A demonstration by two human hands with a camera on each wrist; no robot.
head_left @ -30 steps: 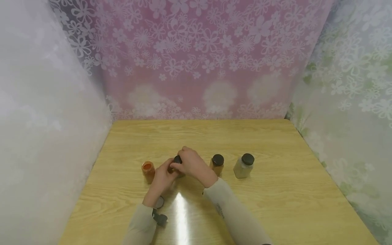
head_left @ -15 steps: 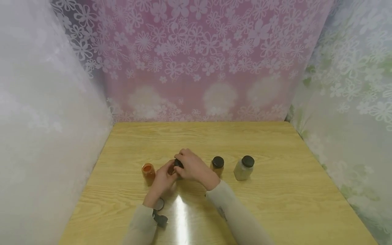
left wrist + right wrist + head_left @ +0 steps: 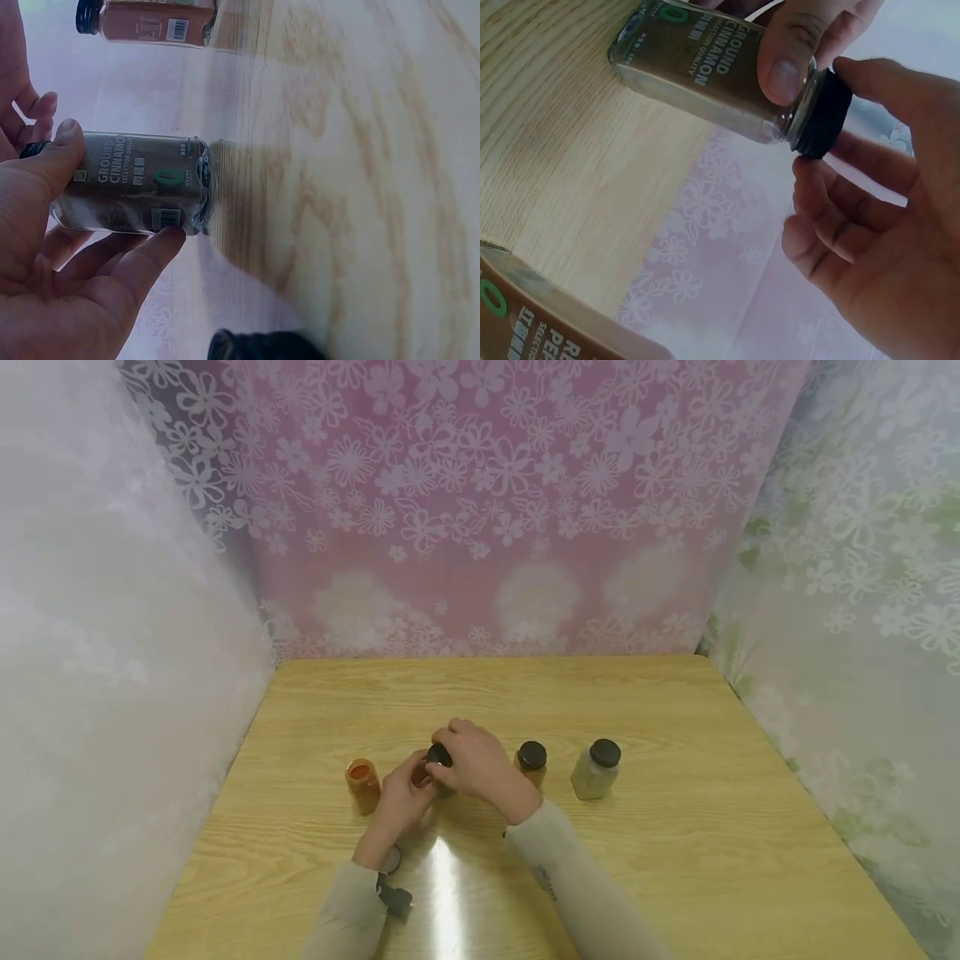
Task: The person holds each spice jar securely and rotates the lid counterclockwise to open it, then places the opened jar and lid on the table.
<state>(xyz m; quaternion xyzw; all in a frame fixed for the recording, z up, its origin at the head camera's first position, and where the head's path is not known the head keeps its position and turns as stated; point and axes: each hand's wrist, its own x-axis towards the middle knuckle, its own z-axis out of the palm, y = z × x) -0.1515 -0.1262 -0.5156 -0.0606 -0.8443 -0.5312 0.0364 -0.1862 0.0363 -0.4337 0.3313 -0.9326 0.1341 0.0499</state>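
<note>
My left hand [image 3: 401,797] grips a glass spice jar labelled ground cinnamon [image 3: 135,180], thumb on one side and fingers on the other. The jar's base is down at the wooden table. From above, my right hand [image 3: 483,767] pinches the black cap [image 3: 823,112] between thumb and fingertips. That cap sits at the jar's mouth, with some clear glass neck showing just below it in the right wrist view. Left of my hands stands a lidless jar of orange-red powder [image 3: 363,787].
Two black-capped jars stand to the right, one with brown contents [image 3: 531,770] and one with pale contents [image 3: 595,774]. A loose round lid [image 3: 392,859] lies near my left wrist. Patterned walls close off the table [image 3: 675,860] at the back and both sides.
The right hand's fingers have shifted a little around the cap, and more of the cap's top shows now. The left hand and the jars stay in place.
</note>
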